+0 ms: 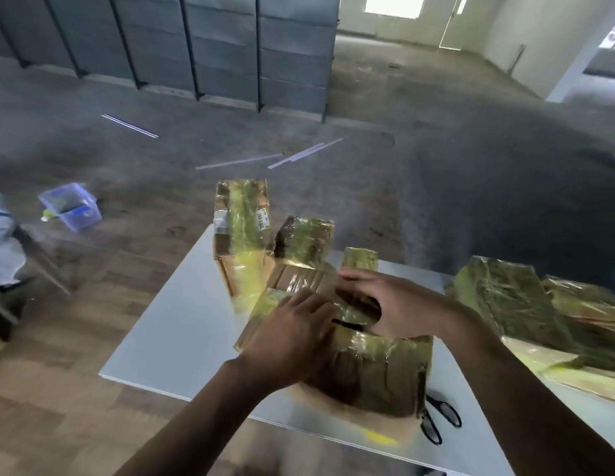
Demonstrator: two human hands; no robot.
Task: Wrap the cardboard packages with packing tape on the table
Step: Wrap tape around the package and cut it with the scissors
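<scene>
Far out to the left of the grip, a plastic tub [70, 206] sits on the floor, off the table [168, 338]. The table's near-left corner lies well to the left of the hands, with bare white top between. Beyond the grip and slightly left stands a tall wrapped package [242, 228], with two smaller wrapped ones just behind the hands. Left hand [292, 324]: fingers laid fairly flat, pressing down on top of the package [378, 369] being wrapped, which rests mid-table under both hands. Right hand [395, 304]: thumb and fingers curled round what looks like the tape roll [352, 297], touching the package top; blur hides the free tape end. Risks, as judgement: if the left hand lifts early the strip may wrinkle or stick to itself; a hard pull on the roll could drag the package toward the near edge, where it already seems close. The scissors [440, 420] lie just beside its near-right corner — turning it could knock them off. To the right of the grip, more wrapped packages [505, 293] crowd in, so the freer room for swinging the roll is on the left.
</scene>
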